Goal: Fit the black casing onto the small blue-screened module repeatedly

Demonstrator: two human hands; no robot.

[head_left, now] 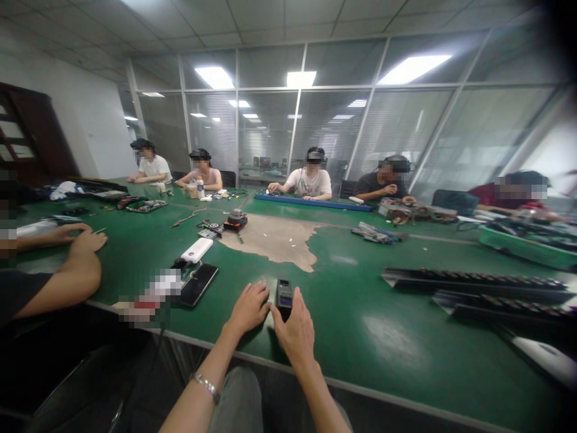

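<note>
Close in front of me, a small dark boxy device (pixel 283 290) with a little screen stands on the green table (pixel 356 288). My right hand (pixel 298 329) has its thumb on the near left side of the device and its fingers along the right side, gripping it. Just left of the device, my left hand (pixel 249 308) rests on the tabletop holding nothing, its fingers loosely bent and a little apart. A black phone (pixel 199 285) lies left of that hand, with a white power bank (pixel 197 251) beyond it.
A worn brown patch (pixel 274 240) marks the table ahead, with a black-and-red part (pixel 235 220) at its edge. Long black strips (pixel 473 281) lie right, near a green basket (pixel 527 248). A co-worker's arms (pixel 76 264) rest at left. Several people sit opposite.
</note>
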